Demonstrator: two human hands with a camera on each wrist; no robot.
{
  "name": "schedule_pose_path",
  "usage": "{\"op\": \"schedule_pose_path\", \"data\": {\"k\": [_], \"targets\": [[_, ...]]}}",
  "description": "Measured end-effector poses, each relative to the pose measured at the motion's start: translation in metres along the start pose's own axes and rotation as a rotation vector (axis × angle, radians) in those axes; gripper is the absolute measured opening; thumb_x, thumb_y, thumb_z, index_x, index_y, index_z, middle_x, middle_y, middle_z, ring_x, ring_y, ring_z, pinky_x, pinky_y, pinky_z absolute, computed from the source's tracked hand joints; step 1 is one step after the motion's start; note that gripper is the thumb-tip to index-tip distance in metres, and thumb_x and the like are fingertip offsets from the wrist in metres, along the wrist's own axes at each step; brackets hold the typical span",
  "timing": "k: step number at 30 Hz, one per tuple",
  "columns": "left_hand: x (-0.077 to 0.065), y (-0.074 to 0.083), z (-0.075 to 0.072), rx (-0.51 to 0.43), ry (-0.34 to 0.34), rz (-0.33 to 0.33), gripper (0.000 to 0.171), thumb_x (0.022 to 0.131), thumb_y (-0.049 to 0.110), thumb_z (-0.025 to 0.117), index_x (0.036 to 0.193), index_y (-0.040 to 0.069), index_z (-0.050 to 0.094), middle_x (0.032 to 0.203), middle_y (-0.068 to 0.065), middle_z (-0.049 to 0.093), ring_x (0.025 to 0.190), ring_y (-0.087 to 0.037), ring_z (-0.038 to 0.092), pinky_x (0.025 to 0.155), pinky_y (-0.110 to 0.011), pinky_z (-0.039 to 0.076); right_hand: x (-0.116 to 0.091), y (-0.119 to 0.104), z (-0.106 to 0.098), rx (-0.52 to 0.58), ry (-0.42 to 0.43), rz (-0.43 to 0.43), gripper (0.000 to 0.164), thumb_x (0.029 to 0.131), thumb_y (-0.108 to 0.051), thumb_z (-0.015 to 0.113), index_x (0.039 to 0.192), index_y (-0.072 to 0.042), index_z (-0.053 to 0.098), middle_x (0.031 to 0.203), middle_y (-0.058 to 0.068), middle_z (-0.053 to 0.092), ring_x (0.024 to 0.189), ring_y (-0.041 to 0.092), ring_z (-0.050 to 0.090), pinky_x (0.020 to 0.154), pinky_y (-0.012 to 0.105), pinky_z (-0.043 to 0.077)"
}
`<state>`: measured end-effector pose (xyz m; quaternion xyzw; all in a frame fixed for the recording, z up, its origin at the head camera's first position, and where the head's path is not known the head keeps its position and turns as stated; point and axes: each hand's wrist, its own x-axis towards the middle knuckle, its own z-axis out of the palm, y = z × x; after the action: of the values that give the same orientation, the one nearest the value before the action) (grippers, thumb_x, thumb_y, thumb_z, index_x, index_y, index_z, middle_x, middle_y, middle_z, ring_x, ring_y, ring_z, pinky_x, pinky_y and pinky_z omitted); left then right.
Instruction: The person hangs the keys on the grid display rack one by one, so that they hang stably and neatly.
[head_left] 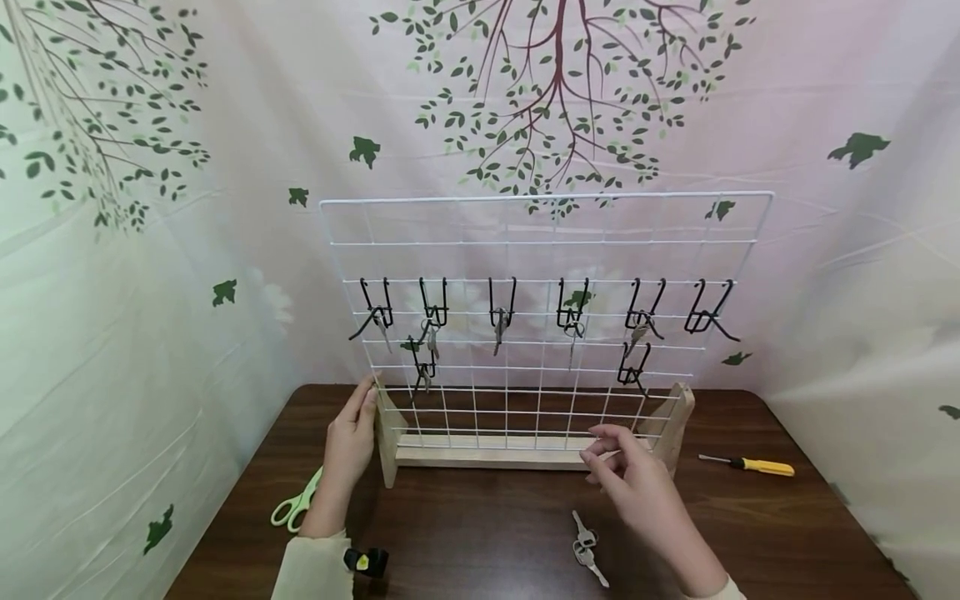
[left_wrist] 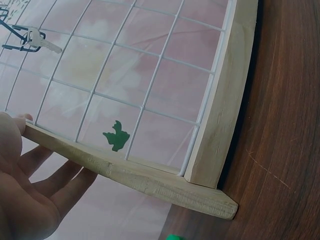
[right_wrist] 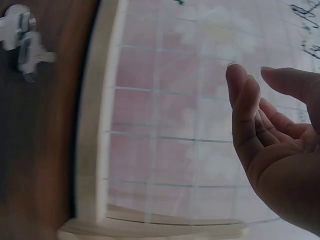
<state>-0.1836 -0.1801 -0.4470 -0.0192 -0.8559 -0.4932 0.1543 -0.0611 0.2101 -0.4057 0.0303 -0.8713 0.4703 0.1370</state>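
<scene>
A white wire grid rack on a wooden stand stands upright on the table, with several black hooks on it. Keys hang from most of the hooks. My left hand holds the upper part of the stand's left wooden side post, thumb on one face and fingers behind. In front of the grid, low at the right, my right hand is raised with loosely bent fingers and nothing in it; the right wrist view shows a gap between thumb and fingertips. Below it, two keys lie on the table.
Light green scissors lie at the left, partly behind the left forearm. A yellow-handled screwdriver rests on the dark wooden table right of the stand. Printed cloth hangs around the back and sides.
</scene>
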Motion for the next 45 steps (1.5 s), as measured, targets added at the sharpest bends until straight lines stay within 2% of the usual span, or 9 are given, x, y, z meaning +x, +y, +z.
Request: {"op": "schedule_pose_path", "data": {"k": [6, 11, 15, 18, 25, 29, 34, 38, 45], "targets": [[0.005, -0.001, 0.004, -0.001, 0.014, 0.010, 0.047, 0.116, 0.039, 0.047, 0.159, 0.022, 0.053, 0.160, -0.015, 0.055, 0.148, -0.042, 0.053, 0.118, -0.068, 0.044, 0.010, 0.031, 0.011, 0.043, -0.162, 0.197, 0.043, 0.098, -0.003, 0.075, 0.137, 0.002, 0.057, 0.101, 0.011, 0.074, 0.068, 0.014, 0.072, 0.059, 0.027, 0.060], [0.005, -0.001, 0.007, 0.005, 0.019, 0.001, 0.047, 0.116, 0.040, 0.047, 0.159, 0.024, 0.053, 0.161, -0.015, 0.055, 0.149, -0.041, 0.053, 0.118, -0.068, 0.044, 0.015, 0.054, 0.015, 0.032, -0.271, 0.220, 0.040, 0.096, -0.002, 0.077, 0.130, 0.005, 0.056, 0.089, 0.009, 0.071, 0.064, 0.016, 0.068, 0.056, 0.030, 0.059], [0.007, -0.001, 0.009, 0.008, 0.024, -0.003, 0.047, 0.116, 0.040, 0.047, 0.160, 0.024, 0.053, 0.161, -0.015, 0.055, 0.149, -0.041, 0.053, 0.118, -0.068, 0.044, 0.018, 0.068, 0.013, -0.007, -0.358, 0.233, 0.033, 0.093, -0.007, 0.080, 0.115, 0.003, 0.059, 0.080, 0.008, 0.068, 0.060, 0.018, 0.067, 0.052, 0.031, 0.057], [0.008, 0.000, 0.009, 0.006, 0.023, -0.004, 0.047, 0.116, 0.040, 0.046, 0.160, 0.025, 0.053, 0.161, -0.015, 0.055, 0.149, -0.041, 0.052, 0.118, -0.068, 0.044, 0.017, 0.073, 0.010, -0.069, -0.430, 0.258, 0.029, 0.089, -0.014, 0.084, 0.099, -0.001, 0.060, 0.074, 0.007, 0.067, 0.055, 0.016, 0.066, 0.049, 0.030, 0.055], [0.009, 0.003, 0.007, 0.011, 0.034, -0.006, 0.046, 0.116, 0.038, 0.048, 0.159, 0.025, 0.054, 0.160, -0.015, 0.056, 0.149, -0.041, 0.053, 0.120, -0.067, 0.043, 0.007, 0.077, 0.009, -0.168, -0.621, 0.292, 0.034, 0.082, -0.024, 0.090, 0.065, -0.006, 0.066, 0.052, 0.003, 0.065, 0.039, 0.008, 0.059, 0.044, 0.030, 0.055], [0.008, 0.003, 0.007, 0.019, 0.033, -0.011, 0.046, 0.116, 0.038, 0.048, 0.159, 0.023, 0.054, 0.159, -0.015, 0.056, 0.148, -0.041, 0.054, 0.120, -0.067, 0.043, 0.000, 0.076, 0.014, -0.169, -0.643, 0.286, 0.034, 0.079, -0.021, 0.089, 0.058, -0.006, 0.068, 0.044, 0.002, 0.062, 0.035, 0.007, 0.057, 0.041, 0.032, 0.055], [0.008, 0.002, 0.008, 0.013, 0.030, -0.013, 0.047, 0.116, 0.039, 0.047, 0.159, 0.022, 0.053, 0.160, -0.015, 0.056, 0.149, -0.041, 0.053, 0.120, -0.067, 0.043, 0.000, 0.074, 0.020, -0.171, -0.625, 0.265, 0.031, 0.077, -0.013, 0.089, 0.059, -0.008, 0.064, 0.047, 0.003, 0.063, 0.037, 0.008, 0.060, 0.041, 0.031, 0.055], [0.007, 0.001, 0.008, 0.004, 0.027, -0.013, 0.047, 0.116, 0.039, 0.047, 0.159, 0.023, 0.053, 0.161, -0.015, 0.055, 0.149, -0.041, 0.053, 0.119, -0.067, 0.043, 0.002, 0.075, 0.022, -0.169, -0.626, 0.237, 0.028, 0.078, -0.007, 0.086, 0.061, -0.008, 0.064, 0.051, 0.003, 0.064, 0.040, 0.008, 0.061, 0.043, 0.029, 0.055], [0.007, 0.002, 0.008, 0.004, 0.027, -0.008, 0.046, 0.116, 0.038, 0.048, 0.159, 0.022, 0.054, 0.160, -0.015, 0.055, 0.149, -0.041, 0.053, 0.119, -0.067, 0.044, 0.009, 0.077, 0.021, -0.167, -0.635, 0.221, 0.031, 0.082, -0.010, 0.087, 0.061, -0.008, 0.064, 0.052, 0.000, 0.062, 0.042, 0.006, 0.061, 0.047, 0.028, 0.054]]}}
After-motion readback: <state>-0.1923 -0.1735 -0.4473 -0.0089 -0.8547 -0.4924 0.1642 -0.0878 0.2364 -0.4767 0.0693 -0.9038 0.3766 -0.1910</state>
